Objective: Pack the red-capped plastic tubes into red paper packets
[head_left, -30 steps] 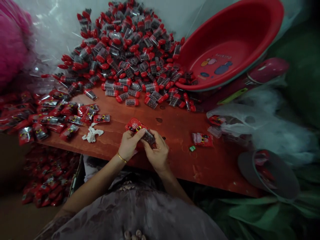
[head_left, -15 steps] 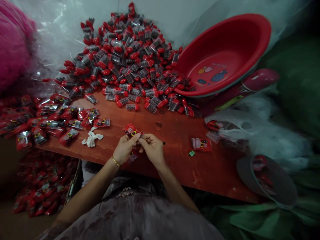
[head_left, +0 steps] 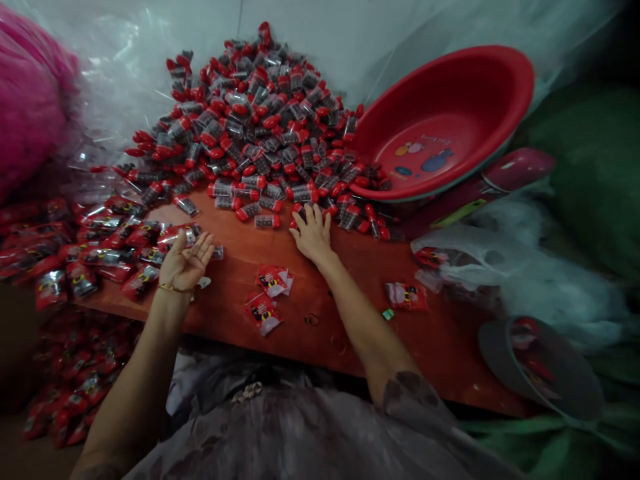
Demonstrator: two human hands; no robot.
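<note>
My left hand (head_left: 186, 263) is palm up with its fingers spread, at the edge of a group of filled red packets (head_left: 143, 281). Nothing shows in its palm. My right hand (head_left: 315, 235) reaches forward, fingers apart and palm down, over the front of a heap of small clear containers with red caps (head_left: 267, 221). Its fingertips hide part of a container there, and I cannot see a grip on it. Between the hands, flat red printed packets (head_left: 263, 313) lie on the reddish table (head_left: 300, 360). White crumpled scraps (head_left: 204, 283) show beside my left wrist.
A red basin (head_left: 450, 113) leans at the heap's right. Further right are a clear plastic bag (head_left: 540, 260), a red packet (head_left: 406, 295), a small green piece (head_left: 388, 314) and a grey bin (head_left: 500, 360). More packets (head_left: 75, 380) lie below the table's left edge.
The hands were together at a red packet and have parted. My left hand moved left to the filled packets and opened; my right hand went forward to the heap. Flat packets now show on the table.
</note>
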